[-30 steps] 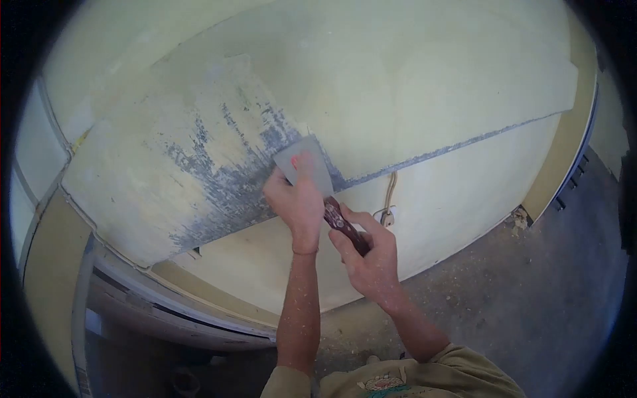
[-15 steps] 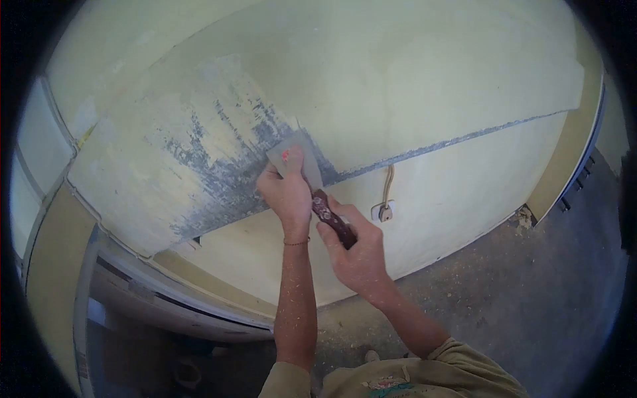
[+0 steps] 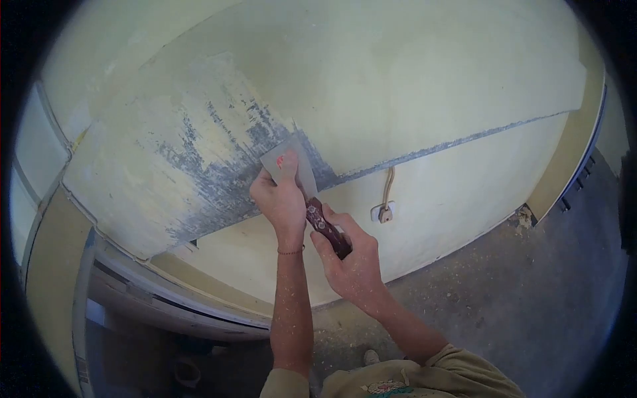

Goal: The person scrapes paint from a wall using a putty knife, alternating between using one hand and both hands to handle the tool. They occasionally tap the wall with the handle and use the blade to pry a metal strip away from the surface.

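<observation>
A scraper with a broad grey blade (image 3: 304, 174) and a dark reddish-brown handle (image 3: 326, 229) lies against the wall at a slant. My right hand (image 3: 356, 261) is wrapped round the handle. Higher up, my left hand (image 3: 279, 202) grips the blade, its thumb pressed on the flat face near a red mark. The blade's far edge touches a scraped grey patch (image 3: 242, 178), where pale paint is partly gone in streaks. Unscraped pale paint (image 3: 411, 73) covers the wall to the right. The fingers behind the blade are hidden.
Below the grey strip, a wall socket (image 3: 383, 212) has a plug and a cable running up. Paint flakes lie on the grey floor (image 3: 464, 318). A ledge (image 3: 192, 308) runs along the lower left. A bucket-like container (image 3: 187, 373) stands in the dark there.
Both hands and the scraper have shifted slightly left and down across the wall. The grip of each hand is the same.
</observation>
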Tool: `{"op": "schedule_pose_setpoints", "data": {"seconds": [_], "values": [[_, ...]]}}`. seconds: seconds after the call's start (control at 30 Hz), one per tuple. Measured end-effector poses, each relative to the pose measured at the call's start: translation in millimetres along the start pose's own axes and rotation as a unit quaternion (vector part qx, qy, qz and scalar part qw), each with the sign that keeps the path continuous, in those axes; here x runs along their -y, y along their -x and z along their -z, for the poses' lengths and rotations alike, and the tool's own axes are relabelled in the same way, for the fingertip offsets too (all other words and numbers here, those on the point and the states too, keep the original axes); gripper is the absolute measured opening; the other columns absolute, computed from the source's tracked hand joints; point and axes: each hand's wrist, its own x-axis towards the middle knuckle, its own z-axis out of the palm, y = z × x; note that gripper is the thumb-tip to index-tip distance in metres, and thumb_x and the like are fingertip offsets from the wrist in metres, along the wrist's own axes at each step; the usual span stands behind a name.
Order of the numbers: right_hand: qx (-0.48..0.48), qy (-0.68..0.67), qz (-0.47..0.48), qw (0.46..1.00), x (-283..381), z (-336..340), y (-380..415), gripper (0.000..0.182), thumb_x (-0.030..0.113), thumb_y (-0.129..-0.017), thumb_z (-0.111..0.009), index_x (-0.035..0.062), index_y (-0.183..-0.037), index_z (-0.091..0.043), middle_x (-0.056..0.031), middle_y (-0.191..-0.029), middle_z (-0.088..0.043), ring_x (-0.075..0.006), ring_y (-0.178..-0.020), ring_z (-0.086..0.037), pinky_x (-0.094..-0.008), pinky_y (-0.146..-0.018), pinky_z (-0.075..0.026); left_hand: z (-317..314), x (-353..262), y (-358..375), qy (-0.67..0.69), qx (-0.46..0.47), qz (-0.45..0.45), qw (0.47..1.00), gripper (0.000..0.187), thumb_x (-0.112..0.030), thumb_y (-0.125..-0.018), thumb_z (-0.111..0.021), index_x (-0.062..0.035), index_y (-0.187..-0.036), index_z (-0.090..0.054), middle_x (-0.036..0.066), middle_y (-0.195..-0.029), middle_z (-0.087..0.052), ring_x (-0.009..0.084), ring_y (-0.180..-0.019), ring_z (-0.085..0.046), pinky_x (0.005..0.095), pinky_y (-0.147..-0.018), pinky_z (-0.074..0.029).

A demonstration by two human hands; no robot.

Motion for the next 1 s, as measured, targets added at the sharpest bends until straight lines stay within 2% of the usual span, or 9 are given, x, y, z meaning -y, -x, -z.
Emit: {"op": "schedule_pose_setpoints", "data": {"seconds": [0.07,0.13,0.23,0.47,0.67,0.73,0.87,0.93,1.0], "values": [[0.006,-0.013,-0.015,1.0,6.7,-4.0,-8.8,0.032,0.004,-0.089,-0.063,-0.0057,-0.119,-0.055,-0.0066,-0.086,-0.063,-0.0039,-0.071,-0.052,-0.0206,-0.059,-0.044,-0.2,-1.2,-5.9,-0.012,0.014,0.006,1.0,0.023,-0.016,-0.088,-0.067,0.006,-0.084,-0.068,0.003,-0.077,-0.065,0.0074,-0.066,-0.053,0.0246,-0.061,-0.044],[0.02,-0.023,-0.039,0.999,9.1,-4.1,-8.3,0.031,0.004,-0.09,-0.063,-0.0057,-0.118,-0.055,-0.0065,-0.086,-0.063,-0.0042,-0.071,-0.052,-0.0206,-0.059,-0.044,-1.4,-10.0,-11.7,0.085,0.033,0.004,0.996,0.023,-0.017,-0.088,-0.067,0.0062,-0.084,-0.068,0.003,-0.076,-0.065,0.0075,-0.065,-0.053,0.0246,-0.06,-0.043],[0.011,-0.015,-0.025,1.0,2.5,-3.5,-3.9,0.031,0.005,-0.09,-0.063,-0.0058,-0.118,-0.055,-0.0073,-0.087,-0.063,-0.0044,-0.07,-0.052,-0.0205,-0.058,-0.043,-1.8,4.5,-3.2,0.04,-0.001,-0.012,0.999,0.023,-0.016,-0.089,-0.066,0.0064,-0.085,-0.068,0.003,-0.076,-0.065,0.0075,-0.065,-0.053,0.0247,-0.059,-0.043],[0.014,-0.026,-0.034,0.999,2.5,-0.6,-3.6,0.031,0.004,-0.09,-0.062,-0.0065,-0.118,-0.055,-0.0071,-0.087,-0.063,-0.004,-0.068,-0.051,-0.021,-0.056,-0.043,0.4,-0.9,-8.0,0.056,0.018,0.035,0.998,0.022,-0.016,-0.088,-0.067,0.0059,-0.088,-0.069,0.004,-0.078,-0.066,0.0077,-0.066,-0.054,0.0248,-0.061,-0.044],[0.02,-0.04,-0.037,0.998,8.0,-4.5,-7.8,0.032,0.003,-0.09,-0.062,-0.0067,-0.119,-0.054,-0.0077,-0.087,-0.063,-0.0041,-0.067,-0.051,-0.0215,-0.056,-0.043,3.1,-4.0,-11.2,0.067,0.028,0.014,0.997,0.021,-0.015,-0.087,-0.067,0.0063,-0.089,-0.069,0.004,-0.077,-0.066,0.0074,-0.066,-0.053,0.0246,-0.062,-0.043],[0.018,-0.037,-0.035,0.999,0.5,-1.9,-2.9,0.033,0.003,-0.09,-0.062,-0.0065,-0.12,-0.053,-0.0075,-0.087,-0.063,-0.0041,-0.067,-0.051,-0.0216,-0.056,-0.043,5.8,7.7,-1.6,-0.004,0.009,0.01,1.0,0.023,-0.015,-0.087,-0.066,0.0071,-0.091,-0.069,0.005,-0.079,-0.066,0.0088,-0.07,-0.054,0.0257,-0.066,-0.045],[0.037,-0.031,-0.036,0.998,8.1,-0.2,-12.7,0.034,0.002,-0.089,-0.062,-0.0066,-0.12,-0.054,-0.0078,-0.089,-0.063,-0.0043,-0.071,-0.053,-0.0214,-0.059,-0.045,0.0,-1.1,-7.8,0.022,-0.005,-0.017,1.0,0.025,-0.017,-0.087,-0.067,0.0073,-0.092,-0.069,0.006,-0.083,-0.067,0.0104,-0.075,-0.055,0.0268,-0.071,-0.045],[0.056,-0.04,-0.056,0.996,11.4,-0.1,-13.3,0.034,0.002,-0.089,-0.062,-0.0066,-0.121,-0.054,-0.0081,-0.09,-0.063,-0.0045,-0.073,-0.055,-0.0211,-0.06,-0.046,1.7,-10.6,-13.5,0.055,0.019,0.035,0.998,0.026,-0.018,-0.087,-0.067,0.0076,-0.092,-0.069,0.006,-0.084,-0.067,0.0111,-0.076,-0.056,0.027,-0.072,-0.046],[0.024,-0.021,-0.019,0.999,1.5,1.7,-5.2,0.033,0.002,-0.089,-0.063,-0.0061,-0.12,-0.054,-0.009,-0.091,-0.064,-0.005,-0.076,-0.056,-0.0207,-0.063,-0.047,2.6,6.2,-0.3,0.036,0.0,0.02,0.999,0.026,-0.019,-0.087,-0.067,0.0074,-0.089,-0.068,0.005,-0.081,-0.066,0.0103,-0.071,-0.055,0.0264,-0.067,-0.045]]}}
